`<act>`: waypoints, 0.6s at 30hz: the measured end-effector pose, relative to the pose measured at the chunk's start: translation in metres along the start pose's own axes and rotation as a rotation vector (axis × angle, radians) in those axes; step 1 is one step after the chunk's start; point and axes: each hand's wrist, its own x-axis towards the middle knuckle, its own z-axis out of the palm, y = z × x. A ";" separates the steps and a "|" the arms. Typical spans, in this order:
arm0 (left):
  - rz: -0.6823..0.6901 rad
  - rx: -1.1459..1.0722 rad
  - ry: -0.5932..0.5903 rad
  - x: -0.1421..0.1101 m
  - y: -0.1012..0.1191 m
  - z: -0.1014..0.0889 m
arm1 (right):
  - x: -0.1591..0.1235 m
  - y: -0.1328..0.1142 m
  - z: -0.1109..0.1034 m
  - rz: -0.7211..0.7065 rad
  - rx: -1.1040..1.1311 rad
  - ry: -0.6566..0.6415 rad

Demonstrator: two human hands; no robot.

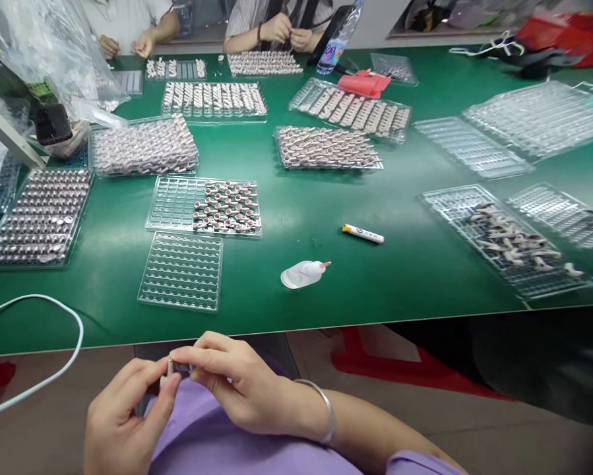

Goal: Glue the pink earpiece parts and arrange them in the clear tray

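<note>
In front of my lap, my left hand (pixel 128 412) pinches a small pale part (pixel 169 369) between thumb and forefinger. The part looks like an earbud shell, mostly covered by fingers. My right hand (pixel 244 382), with a silver bangle on its wrist, closes on the same part from the right, at its darker end. On the table beyond lie an empty clear plastic tray (pixel 180 272), a tray half filled with earbud-like parts (pixel 227 206), and a small white squeeze bottle (pixel 303 274) on its side. A white tube with a yellow end (pixel 363 233) lies farther right.
Filled trays (pixel 328 148) and stacked parts (pixel 142 145) cover the green table's far side. A tray of metallic round pieces (pixel 39 218) sits left, near a white cable (pixel 73 323). Loose parts (pixel 514 241) lie on a tray at right. Two people's hands (pixel 276 30) work opposite.
</note>
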 end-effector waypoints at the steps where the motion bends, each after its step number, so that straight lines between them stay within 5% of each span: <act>1: -0.004 -0.005 0.000 0.000 0.000 0.000 | 0.000 0.000 0.000 0.005 0.002 -0.002; 11: -0.114 -0.147 -0.103 0.002 -0.001 -0.003 | 0.012 0.000 -0.012 0.091 0.148 0.108; 15: -0.116 -0.220 -0.204 0.006 0.004 -0.005 | 0.022 -0.002 -0.011 0.071 0.218 0.073; 18: -0.103 -0.235 -0.265 0.008 0.006 -0.005 | 0.027 -0.003 -0.010 0.192 0.344 0.048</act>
